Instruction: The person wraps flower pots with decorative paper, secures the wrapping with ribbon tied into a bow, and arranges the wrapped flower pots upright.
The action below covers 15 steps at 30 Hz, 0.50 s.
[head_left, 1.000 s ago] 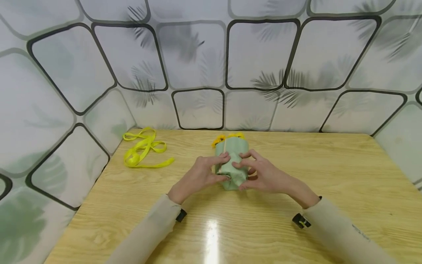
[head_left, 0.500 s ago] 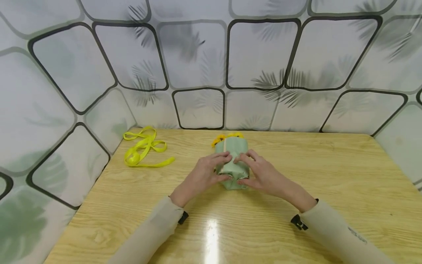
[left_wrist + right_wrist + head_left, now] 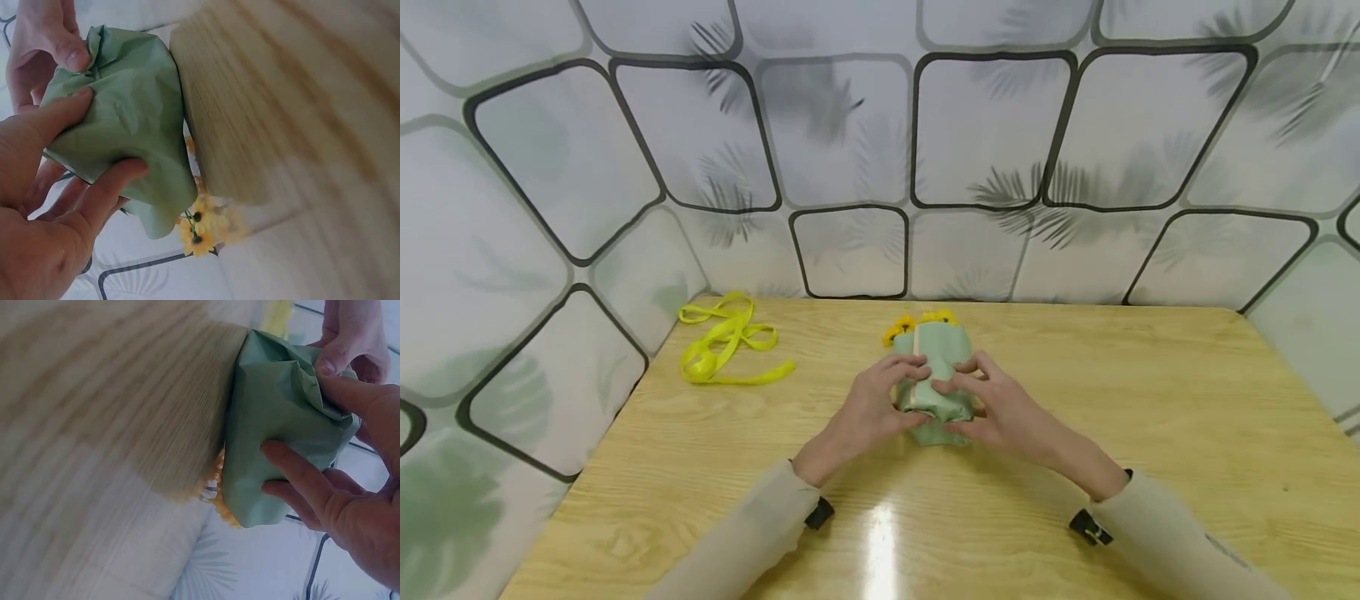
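A package wrapped in pale green paper [image 3: 946, 340] lies on the table, its paper creased and folded at the near end. Yellow-orange flowers [image 3: 898, 329] show at its far end and again as blossoms [image 3: 199, 225] in the left wrist view. My left hand [image 3: 867, 408] grips the package's left side, thumb at the folded near end and fingers on top. From the right, my right hand [image 3: 1018, 417] holds it likewise. In the right wrist view, the right thumb presses the tucked paper fold [image 3: 306, 387] close to the left thumb. The wrapped contents are hidden.
A loosely looped yellow ribbon [image 3: 726, 337] lies at the table's back left. The wooden table [image 3: 1150, 400] ends at a patterned fabric wall [image 3: 992, 133] at the back and on the left.
My right thumb has moved inward along the near end, and the paper there looks more tucked in. My left hand has shifted slightly to the right. The ribbon stays where it was.
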Tool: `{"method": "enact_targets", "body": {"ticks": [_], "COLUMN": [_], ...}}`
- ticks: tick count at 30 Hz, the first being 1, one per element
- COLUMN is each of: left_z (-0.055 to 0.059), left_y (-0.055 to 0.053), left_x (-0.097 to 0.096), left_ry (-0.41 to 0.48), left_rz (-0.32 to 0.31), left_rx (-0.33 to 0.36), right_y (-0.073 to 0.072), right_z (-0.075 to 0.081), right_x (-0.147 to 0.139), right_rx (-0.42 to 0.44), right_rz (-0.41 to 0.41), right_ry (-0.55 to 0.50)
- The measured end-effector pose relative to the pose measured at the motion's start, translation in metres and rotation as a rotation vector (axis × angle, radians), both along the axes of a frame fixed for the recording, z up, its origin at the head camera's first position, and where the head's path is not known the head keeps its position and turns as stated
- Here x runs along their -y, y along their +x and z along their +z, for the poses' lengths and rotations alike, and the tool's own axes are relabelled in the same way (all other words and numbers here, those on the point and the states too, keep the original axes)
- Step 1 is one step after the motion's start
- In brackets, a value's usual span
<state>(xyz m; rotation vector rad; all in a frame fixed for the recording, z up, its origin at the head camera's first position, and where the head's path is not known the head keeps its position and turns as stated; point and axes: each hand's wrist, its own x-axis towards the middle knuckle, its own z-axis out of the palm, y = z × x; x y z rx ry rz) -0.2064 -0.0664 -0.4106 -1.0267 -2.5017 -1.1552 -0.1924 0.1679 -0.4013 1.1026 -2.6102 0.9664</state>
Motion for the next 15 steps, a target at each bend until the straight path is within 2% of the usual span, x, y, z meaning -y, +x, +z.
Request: {"method": "enact_targets", "body": {"ticks": [5, 10, 13, 15], "left_z": [0.003, 0.006, 0.009, 0.013], "left_y": [0.003, 0.0, -0.001, -0.001], "left_x": [-0.001, -0.001, 0.002, 0.007], "left_ry": [-0.032, -0.109, -0.159, -0.168], "left_rz": [0.019, 0.03, -0.028, -0.085], "left_rx": [0.022, 0.061, 0.119, 0.213], "right_y": [0.006, 0.005, 0.004, 0.004], "right_z": [-0.002, -0.004, -0.006, -0.008], "right_x": [0.005, 0.011, 0.013, 0.014], "right_rx": [-0.072, -0.153, -0.2, -0.224], "right_rz": [-0.051, -0.108, -0.116, -0.118], "right_ry": [-0.01, -0.012, -0.019, -0.032]}}
